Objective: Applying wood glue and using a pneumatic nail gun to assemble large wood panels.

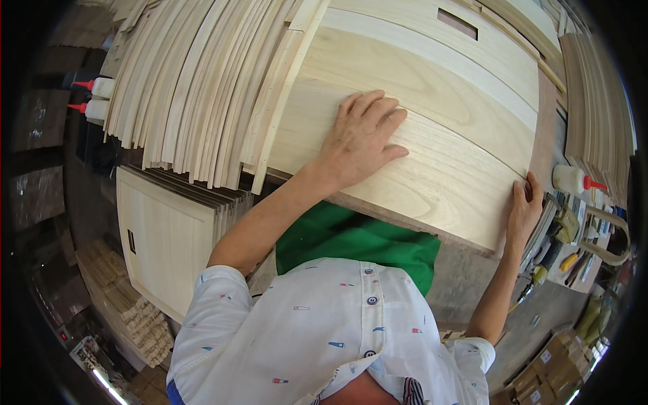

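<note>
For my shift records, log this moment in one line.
left hand: palm down on wooden panel | right hand: at panel's right edge | wood strips: left of panel | red-tipped bottle: right of panel

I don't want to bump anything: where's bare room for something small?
On the pale, flat wooden panel: between the bare left hand and bare right hand, and from the left hand up toward the rectangular slot. Crowded: long, thin, pale wooden strips on its left; a white plastic, red-tipped bottle and assorted tools on its right.

We rest our left grip (364,140) palm down, fingers slightly spread, thumb out rightward; our right grip (524,214) points forward, thumb just beside the fingers.
</note>
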The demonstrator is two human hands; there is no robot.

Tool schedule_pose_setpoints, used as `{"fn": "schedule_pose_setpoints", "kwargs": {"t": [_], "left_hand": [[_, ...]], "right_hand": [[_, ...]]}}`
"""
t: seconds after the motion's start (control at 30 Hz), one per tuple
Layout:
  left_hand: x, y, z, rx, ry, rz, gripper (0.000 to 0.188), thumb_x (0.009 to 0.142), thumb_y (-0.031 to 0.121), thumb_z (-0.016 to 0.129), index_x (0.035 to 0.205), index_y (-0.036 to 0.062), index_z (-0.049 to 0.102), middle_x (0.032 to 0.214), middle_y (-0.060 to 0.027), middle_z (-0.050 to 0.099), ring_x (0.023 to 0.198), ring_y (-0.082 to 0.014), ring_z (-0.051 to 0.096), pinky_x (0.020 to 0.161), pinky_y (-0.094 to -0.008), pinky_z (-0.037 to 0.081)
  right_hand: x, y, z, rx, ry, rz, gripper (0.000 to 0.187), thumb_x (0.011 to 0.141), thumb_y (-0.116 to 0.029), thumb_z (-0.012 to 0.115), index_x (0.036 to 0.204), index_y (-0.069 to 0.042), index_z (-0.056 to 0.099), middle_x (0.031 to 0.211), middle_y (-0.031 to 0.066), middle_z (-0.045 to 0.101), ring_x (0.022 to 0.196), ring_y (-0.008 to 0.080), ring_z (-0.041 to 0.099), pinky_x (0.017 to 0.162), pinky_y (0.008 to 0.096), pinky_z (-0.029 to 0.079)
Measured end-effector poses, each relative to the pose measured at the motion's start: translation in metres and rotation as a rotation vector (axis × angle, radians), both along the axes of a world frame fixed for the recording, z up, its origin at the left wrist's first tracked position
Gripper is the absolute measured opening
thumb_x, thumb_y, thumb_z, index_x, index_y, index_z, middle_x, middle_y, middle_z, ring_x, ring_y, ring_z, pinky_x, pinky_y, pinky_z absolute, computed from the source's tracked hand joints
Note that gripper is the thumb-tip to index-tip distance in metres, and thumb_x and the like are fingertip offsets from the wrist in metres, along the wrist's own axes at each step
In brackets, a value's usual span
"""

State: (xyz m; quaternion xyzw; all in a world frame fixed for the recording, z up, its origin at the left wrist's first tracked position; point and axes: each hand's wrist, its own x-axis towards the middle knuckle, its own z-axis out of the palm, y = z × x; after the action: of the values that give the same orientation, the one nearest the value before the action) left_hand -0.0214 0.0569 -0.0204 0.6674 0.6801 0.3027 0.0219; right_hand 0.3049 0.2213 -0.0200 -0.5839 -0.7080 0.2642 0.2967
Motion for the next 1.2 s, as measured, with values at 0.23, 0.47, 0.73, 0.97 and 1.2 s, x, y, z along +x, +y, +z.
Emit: {"fn": "schedule_pose_setpoints", "kwargs": {"t": [0.23,0.47,0.73,0.97,1.2], "left_hand": [[-0.003,0.004,0.003,-0.064,0.075,0.002,0.056,0.081,0.034,0.071,0.127,0.0056,0.057,0.132,-0.0113,0.052,0.13,-0.0315,0.04,0.108,-0.0457,0.029],[0.006,-0.02,0.014,-0.207,0.12,-0.164,0.073,0.078,0.049,0.07,0.134,0.007,0.051,0.15,-0.0151,0.037,0.141,-0.0374,0.027,0.113,-0.0528,0.02],[0.011,-0.039,0.011,-0.255,0.082,-0.232,0.083,0.072,0.063,0.066,0.134,0.0093,0.052,0.152,-0.017,0.033,0.142,-0.0399,0.022,0.114,-0.0537,0.018],[0.008,-0.035,0.016,-0.244,0.048,-0.223,0.083,0.071,0.06,0.069,0.133,0.0085,0.053,0.151,-0.0174,0.034,0.141,-0.0394,0.025,0.112,-0.0544,0.02],[0.003,-0.016,0.022,-0.207,0.011,-0.186,0.081,0.071,0.053,0.074,0.134,0.0065,0.051,0.151,-0.0181,0.034,0.142,-0.0395,0.023,0.112,-0.0564,0.02]], "right_hand": [[0.0,0.004,0.001,0.063,-0.097,-0.019,0.038,0.084,-0.011,0.065,0.12,0.004,0.061,0.106,0.0147,0.062,0.098,0.0227,0.057,0.089,0.0315,0.045],[-0.015,-0.007,0.017,0.155,-0.102,-0.02,0.036,0.083,-0.012,0.064,0.115,0.003,0.064,0.101,0.0176,0.062,0.092,0.0265,0.058,0.085,0.0347,0.046],[-0.007,-0.001,0.008,0.02,0.049,-0.079,0.036,0.089,-0.014,0.064,0.121,0.002,0.061,0.107,0.0132,0.063,0.095,0.0197,0.06,0.086,0.0315,0.048],[-0.02,-0.004,0.011,0.068,-0.055,-0.06,0.035,0.089,-0.016,0.065,0.12,0.0,0.063,0.106,0.0118,0.062,0.095,0.0203,0.058,0.087,0.0314,0.047],[-0.006,0.018,0.009,-0.035,0.027,-0.018,0.037,0.09,-0.017,0.062,0.123,0.001,0.06,0.111,0.0135,0.063,0.1,0.0216,0.058,0.091,0.0316,0.045]]}}
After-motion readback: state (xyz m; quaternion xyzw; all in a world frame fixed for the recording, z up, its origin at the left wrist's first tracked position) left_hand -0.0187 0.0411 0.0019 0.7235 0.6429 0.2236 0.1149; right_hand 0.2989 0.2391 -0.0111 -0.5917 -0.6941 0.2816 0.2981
